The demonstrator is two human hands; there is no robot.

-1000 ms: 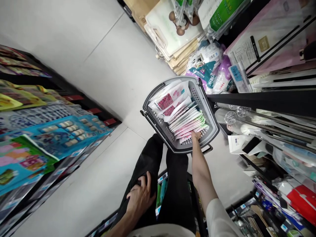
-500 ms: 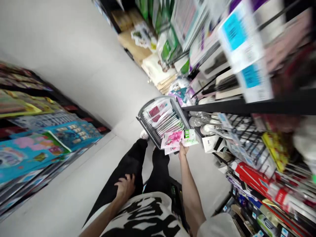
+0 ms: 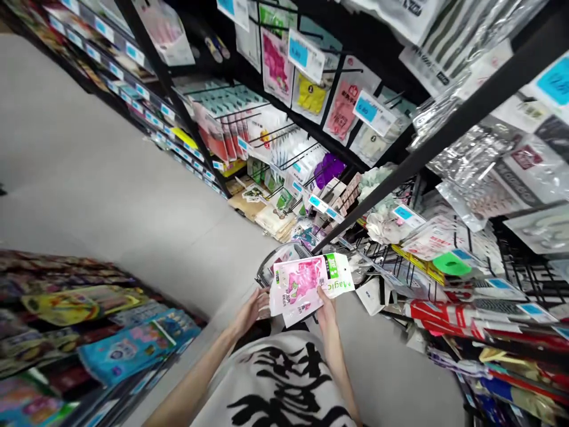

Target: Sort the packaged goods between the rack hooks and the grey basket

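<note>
My right hand (image 3: 326, 311) grips a small stack of flat packets (image 3: 306, 283) by the lower edge; the top one is white with a pink picture and a green label. My left hand (image 3: 252, 308) has its fingers on the left edge of the same stack. Both hands hold the packets in front of my chest. Just behind them, a grey plastic basket (image 3: 265, 268) with more packets in it is mostly hidden.
A tall black rack (image 3: 427, 148) on the right is hung full of packaged goods with blue price tags (image 3: 368, 109). A lower shelf of colourful packets (image 3: 120, 350) runs along the left. Grey floor (image 3: 111, 190) forms the aisle between them.
My right hand lifted the packets out of the basket and up toward my chest. My left hand left my thigh and came up to the stack. My view swung up to the rack.
</note>
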